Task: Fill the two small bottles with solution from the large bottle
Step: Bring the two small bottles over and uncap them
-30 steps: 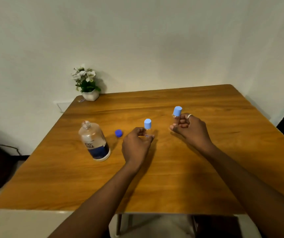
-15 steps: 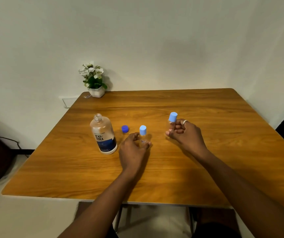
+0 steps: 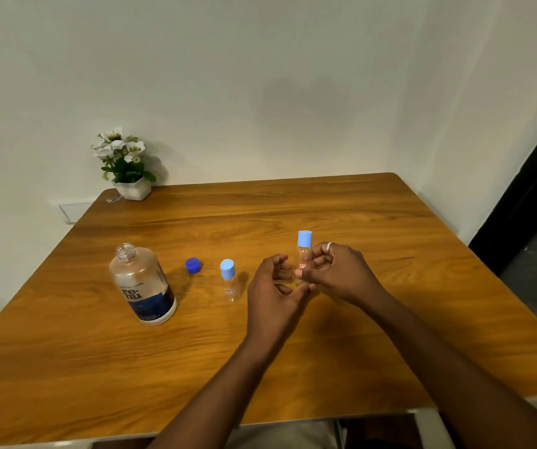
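The right grip holds one small bottle, the held bottle, fingers and thumb curled round its lower body. The bottle's long axis stands upright, and its pale cap is on, clear above the fingers. Whether its base rests on the counter is hidden.

The left grip sits just beside the bottle on its left, fingers loosely curled and holding nothing. It cannot be told whether its fingertips touch the glass. The pale cap lies up and to the right of this grip, near it, so the left is the free one to take it. The likely next step is to twist that cap off along the upright axis while the right keeps the body steady.

The other bottle stands capped on the counter just left of the left grip. Further left lies a loose dark cap, then the large bottle, upright with its neck open.

The counter is smooth wood. A flowerpot stands at its far left corner against a white wall.
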